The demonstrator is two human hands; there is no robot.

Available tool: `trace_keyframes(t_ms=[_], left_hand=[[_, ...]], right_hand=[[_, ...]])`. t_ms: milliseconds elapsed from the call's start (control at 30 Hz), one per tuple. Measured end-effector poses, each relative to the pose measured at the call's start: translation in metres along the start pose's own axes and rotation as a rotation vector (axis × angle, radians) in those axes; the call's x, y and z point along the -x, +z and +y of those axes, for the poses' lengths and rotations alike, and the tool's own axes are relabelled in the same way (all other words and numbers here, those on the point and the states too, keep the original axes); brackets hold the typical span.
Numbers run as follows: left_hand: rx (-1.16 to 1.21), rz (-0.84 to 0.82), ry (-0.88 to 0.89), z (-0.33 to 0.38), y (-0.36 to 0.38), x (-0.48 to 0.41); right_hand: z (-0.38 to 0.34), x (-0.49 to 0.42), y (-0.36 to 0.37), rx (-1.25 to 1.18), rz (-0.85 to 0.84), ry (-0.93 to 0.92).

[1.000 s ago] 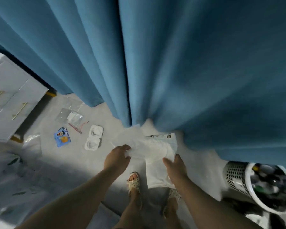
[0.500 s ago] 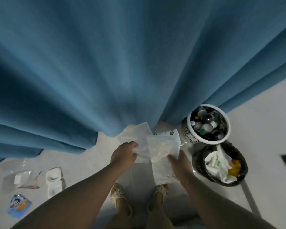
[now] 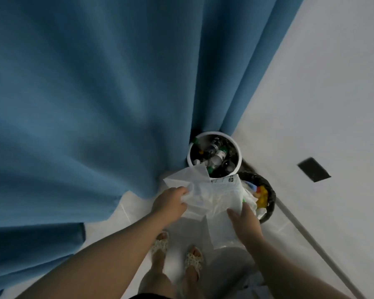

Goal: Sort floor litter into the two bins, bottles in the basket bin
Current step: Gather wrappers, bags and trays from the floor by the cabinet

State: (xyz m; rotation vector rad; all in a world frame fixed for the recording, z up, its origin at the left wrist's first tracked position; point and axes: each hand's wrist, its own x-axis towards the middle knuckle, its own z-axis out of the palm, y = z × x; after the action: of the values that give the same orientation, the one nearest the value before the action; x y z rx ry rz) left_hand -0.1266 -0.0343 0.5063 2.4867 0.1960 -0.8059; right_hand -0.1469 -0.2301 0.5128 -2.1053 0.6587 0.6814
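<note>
The curtain (image 3: 95,104) is a plain deep blue, its folds shading from teal to near navy. The wall (image 3: 333,93) beside it is flat pale grey-white, broken by one black rectangle (image 3: 314,169). The basket bin (image 3: 216,133) has a white rim. The bottles (image 3: 219,155) inside are clear or dark, some with green caps. The second bin (image 3: 268,186) is black with a faint glossy speckle, and the litter (image 3: 261,195) in it shows yellow, white, blue and a spot of green. The plastic bags (image 3: 214,197) are milky, translucent white, one with small black print along its top edge. The floor (image 3: 134,225) is pale grey. The sandals (image 3: 160,244) are cream with a dotted weave.
</note>
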Motion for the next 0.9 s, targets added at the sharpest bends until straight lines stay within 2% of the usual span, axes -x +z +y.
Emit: trace_keyframes(t_ms=[300,500,667,900], left_hand=[[-0.094,-0.166,0.13,0.048,0.002,-0.08],[-0.297,-0.255,0.238,0.073,0.014,-0.147],[-0.341,-0.374,0.271,0.09,0.052,-0.186],[-0.403,-0.424,0.323,0.101,0.138,-0.245]], right_hand=[[0.009,-0.055,-0.021,-0.149,0.113,0.184],[0.025,-0.109,-0.012,-0.321,0.182,0.341],[0.057,-0.144,-0.013,-0.408,0.21,0.431],[0.117,-0.215,-0.016,-0.426,0.205,0.449]])
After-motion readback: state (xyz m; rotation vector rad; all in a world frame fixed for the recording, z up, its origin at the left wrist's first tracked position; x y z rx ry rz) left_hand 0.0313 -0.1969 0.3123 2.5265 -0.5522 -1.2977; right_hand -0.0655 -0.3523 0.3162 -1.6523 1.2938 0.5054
